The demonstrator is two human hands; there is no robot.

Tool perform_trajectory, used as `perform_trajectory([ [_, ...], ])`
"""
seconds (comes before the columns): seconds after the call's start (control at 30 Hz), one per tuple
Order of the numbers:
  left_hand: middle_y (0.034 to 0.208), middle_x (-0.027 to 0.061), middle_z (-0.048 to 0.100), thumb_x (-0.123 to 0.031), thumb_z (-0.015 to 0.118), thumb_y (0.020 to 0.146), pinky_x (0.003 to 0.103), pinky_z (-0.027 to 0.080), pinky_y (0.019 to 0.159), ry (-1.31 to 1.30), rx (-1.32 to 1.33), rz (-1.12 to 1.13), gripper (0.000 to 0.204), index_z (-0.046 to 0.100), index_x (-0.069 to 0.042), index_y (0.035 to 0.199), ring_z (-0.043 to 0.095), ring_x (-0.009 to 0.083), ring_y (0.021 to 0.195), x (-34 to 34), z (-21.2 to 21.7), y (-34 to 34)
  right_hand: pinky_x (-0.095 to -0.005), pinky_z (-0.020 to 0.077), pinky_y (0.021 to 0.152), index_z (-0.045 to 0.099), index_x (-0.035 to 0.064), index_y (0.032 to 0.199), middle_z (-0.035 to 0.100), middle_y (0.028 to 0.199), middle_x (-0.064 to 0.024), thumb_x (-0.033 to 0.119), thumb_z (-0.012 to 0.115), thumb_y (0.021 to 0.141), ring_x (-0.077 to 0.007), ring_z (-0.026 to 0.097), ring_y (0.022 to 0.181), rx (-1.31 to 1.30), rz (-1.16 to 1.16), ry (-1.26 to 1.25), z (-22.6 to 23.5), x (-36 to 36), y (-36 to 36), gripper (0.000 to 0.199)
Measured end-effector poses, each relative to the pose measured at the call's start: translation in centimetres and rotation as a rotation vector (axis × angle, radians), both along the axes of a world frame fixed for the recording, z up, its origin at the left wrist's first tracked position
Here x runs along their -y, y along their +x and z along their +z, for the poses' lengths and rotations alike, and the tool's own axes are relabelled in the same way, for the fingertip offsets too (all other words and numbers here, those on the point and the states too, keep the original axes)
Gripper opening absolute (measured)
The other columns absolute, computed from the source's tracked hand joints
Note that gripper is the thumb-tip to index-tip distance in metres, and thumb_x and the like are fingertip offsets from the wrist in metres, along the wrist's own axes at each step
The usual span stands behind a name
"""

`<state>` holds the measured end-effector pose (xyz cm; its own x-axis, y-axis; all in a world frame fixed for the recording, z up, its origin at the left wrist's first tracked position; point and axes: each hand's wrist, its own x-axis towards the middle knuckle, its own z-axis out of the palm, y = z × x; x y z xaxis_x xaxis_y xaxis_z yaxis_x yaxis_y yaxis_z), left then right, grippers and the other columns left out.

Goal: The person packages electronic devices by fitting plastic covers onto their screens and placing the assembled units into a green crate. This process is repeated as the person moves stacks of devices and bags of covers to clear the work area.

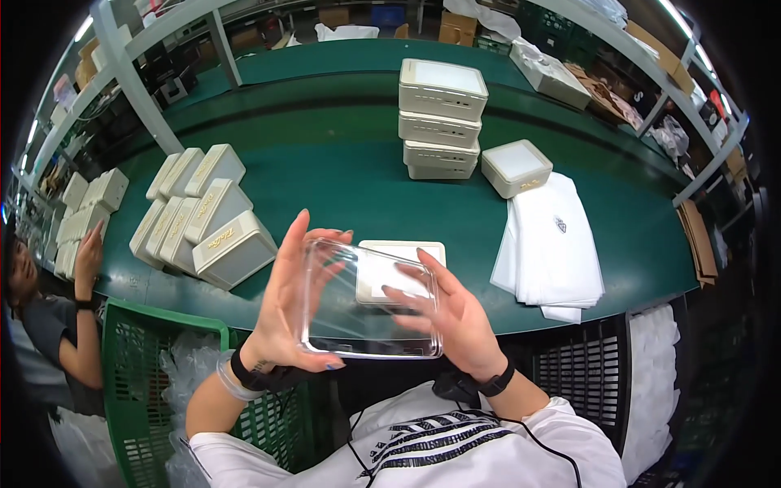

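Clear, rigid-looking plastic case [366, 319]: rectangular, round-cornered, thin-walled, glossy along the rims. Tilts at the near edge of a smooth green tabletop [325, 183], gripped between left hand [285, 305], curled around one end, and right hand [462, 321], closed on the other with fingers showing through. Just beyond, partly seen through the plastic, a cream box [399, 249]. Farther out: stacked cream boxes [439, 122], gold-lettered boxes [232, 250] on edge at left, thin white bags [561, 252] layered at right. Below, a lattice-sided green plastic crate [163, 315].

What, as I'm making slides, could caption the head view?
Left hand and right hand hold a clear case at a green table.
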<state>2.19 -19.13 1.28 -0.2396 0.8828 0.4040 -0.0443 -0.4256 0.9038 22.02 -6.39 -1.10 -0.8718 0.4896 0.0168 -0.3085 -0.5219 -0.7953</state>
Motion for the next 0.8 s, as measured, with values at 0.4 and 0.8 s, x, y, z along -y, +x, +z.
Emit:
perform_trajectory([
  [0.4, 0.147, 0.0154, 0.028, -0.032, 0.092, 0.047, 0.039, 0.03, 0.105, 0.044, -0.224, 0.052, 0.133, 0.012, -0.001, 0.148, 0.036, 0.0311, 0.131, 1.5, -1.0, -1.8, -0.0408, 0.0244, 0.11, 0.014, 0.0029, 0.148, 0.025, 0.148, -0.0165, 0.018, 0.091, 0.056, -0.0286, 0.03, 0.136, 0.083, 0.023, 0.984, 0.8, -2.7, 0.9, 0.121],
  [0.8, 0.144, 0.0228, 0.033, -0.049, 0.078, 0.06, 0.042, 0.038, 0.095, -0.281, -0.894, 0.259, 0.114, 0.022, 0.004, 0.145, 0.044, 0.0349, 0.117, 1.7, 0.4, -2.3, -0.0446, 0.0255, 0.111, 0.021, 0.0063, 0.145, 0.031, 0.144, -0.0185, 0.019, 0.088, 0.057, -0.0338, 0.03, 0.135, 0.236, -0.163, 1.348, -0.5, -7.0, 1.8, 0.111],
])
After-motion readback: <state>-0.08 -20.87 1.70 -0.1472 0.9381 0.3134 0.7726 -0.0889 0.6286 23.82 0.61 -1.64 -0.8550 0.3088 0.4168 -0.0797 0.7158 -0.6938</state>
